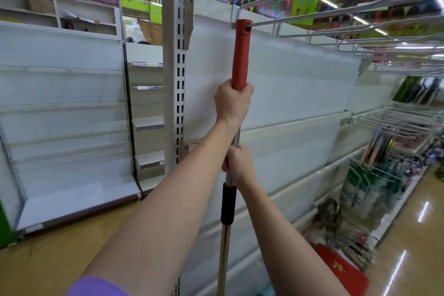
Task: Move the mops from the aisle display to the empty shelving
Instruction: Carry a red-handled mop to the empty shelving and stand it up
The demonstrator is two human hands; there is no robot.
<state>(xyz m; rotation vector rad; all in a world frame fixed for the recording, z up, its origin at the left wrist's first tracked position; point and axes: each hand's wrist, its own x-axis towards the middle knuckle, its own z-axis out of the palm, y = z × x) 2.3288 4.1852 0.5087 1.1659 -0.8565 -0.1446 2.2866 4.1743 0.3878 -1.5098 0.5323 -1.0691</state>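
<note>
Mop point(241, 55) w/ red grip, chrome pole, black collar, upright. My left hand point(233, 101) wraps the red end, right hand point(237, 161) clamps chrome at 6 o'clock below; top hole touches wire hook point(288, 20) at 12.

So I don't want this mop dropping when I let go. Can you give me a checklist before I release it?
1. Left hand gripping the red grip: ok.
2. Right hand gripping the metal pole: ok.
3. Hang hole at the wire hook tip: ok.
4. Hook threaded through the hole: cannot tell.
5. Mop head clear of the floor: cannot tell, out of view.
</note>
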